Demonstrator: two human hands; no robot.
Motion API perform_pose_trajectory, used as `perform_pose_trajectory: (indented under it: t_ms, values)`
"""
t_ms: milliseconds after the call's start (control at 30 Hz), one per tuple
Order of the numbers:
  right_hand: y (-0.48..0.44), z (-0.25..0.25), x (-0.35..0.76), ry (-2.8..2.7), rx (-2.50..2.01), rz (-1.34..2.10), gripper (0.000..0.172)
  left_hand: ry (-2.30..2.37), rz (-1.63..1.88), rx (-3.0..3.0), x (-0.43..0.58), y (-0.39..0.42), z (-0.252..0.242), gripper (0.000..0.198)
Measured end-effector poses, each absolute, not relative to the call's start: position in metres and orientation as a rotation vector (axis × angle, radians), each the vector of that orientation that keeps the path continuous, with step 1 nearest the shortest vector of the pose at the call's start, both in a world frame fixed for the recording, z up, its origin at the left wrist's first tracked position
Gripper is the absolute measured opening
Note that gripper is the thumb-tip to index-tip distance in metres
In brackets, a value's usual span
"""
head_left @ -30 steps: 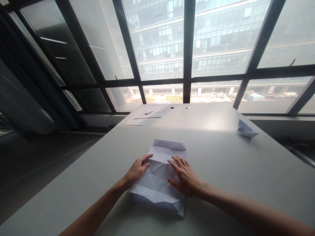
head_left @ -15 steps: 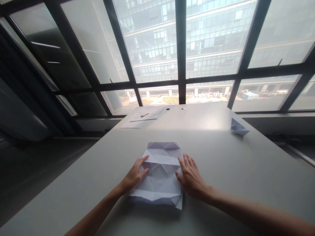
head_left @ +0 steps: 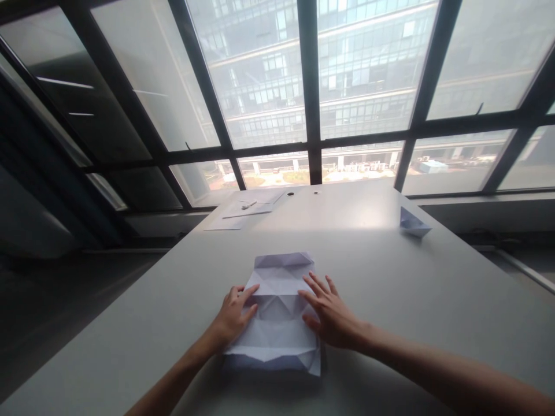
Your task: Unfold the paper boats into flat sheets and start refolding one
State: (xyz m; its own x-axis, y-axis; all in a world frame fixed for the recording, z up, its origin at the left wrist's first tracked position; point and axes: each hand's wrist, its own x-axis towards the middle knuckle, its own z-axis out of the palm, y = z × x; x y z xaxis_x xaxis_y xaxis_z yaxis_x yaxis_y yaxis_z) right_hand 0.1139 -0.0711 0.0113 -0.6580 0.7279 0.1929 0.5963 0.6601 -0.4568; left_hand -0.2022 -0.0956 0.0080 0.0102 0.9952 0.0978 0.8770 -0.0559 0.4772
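Note:
A creased sheet of white paper (head_left: 277, 332) lies on the white table in front of me, its far and near ends folded up and a triangular crease pattern across its middle. At its left edge rests my left hand (head_left: 235, 315), thumb and index finger stretched apart over the paper. My right hand (head_left: 327, 312) lies spread on the right edge, fingertips and thumb touching the sheet. Neither hand grips it. Beneath the sheet's near right corner a further paper layer sticks out.
On the table (head_left: 173, 315), a folded paper boat (head_left: 414, 223) stands near the right edge. At the far left are flat paper sheets (head_left: 223, 223) with a small white object (head_left: 248, 204) and a thin stick-like item (head_left: 247, 214). Windows line the far side.
My right hand has shifted left, further onto the paper, with its fingers spread wider. The left hand stays at the left edge. The whole view has turned slightly to the right.

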Motion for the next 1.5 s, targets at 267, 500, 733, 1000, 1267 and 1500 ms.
perform_pose_trajectory:
  t_ms: [267, 500, 733, 1000, 1267, 1500]
  values:
    - [-0.076, 0.014, 0.114, -2.575, -0.916, 0.417, 0.042, 1.461, 0.397, 2.135, -0.174, -0.034, 0.093, 0.057]
    - [-0.088, 0.006, 0.105, -2.621, -0.936, 0.382, 0.046, 1.169, 0.476, 2.078, -0.018, 0.065, 0.079, 0.034]
    - [-0.086, 0.001, 0.104, -2.524, -0.870, 0.268, 0.046, 1.055, 0.804, 1.960, 0.047, 0.083, 0.009, 0.027]
    - [-0.109, 0.005, 0.113, -2.539, -0.723, 0.286, 0.039, 0.943, 1.087, 1.725, 0.029, 0.085, -0.006, 0.035]
    - [-0.114, -0.011, 0.102, -2.565, -0.643, 0.178, 0.043, 1.001, 1.045, 1.721, 0.029, 0.086, 0.000, 0.033]
    - [-0.115, -0.022, 0.084, -2.512, -0.598, 0.004, 0.053, 1.083, 0.951, 1.840, 0.044, 0.090, 0.000, 0.027]
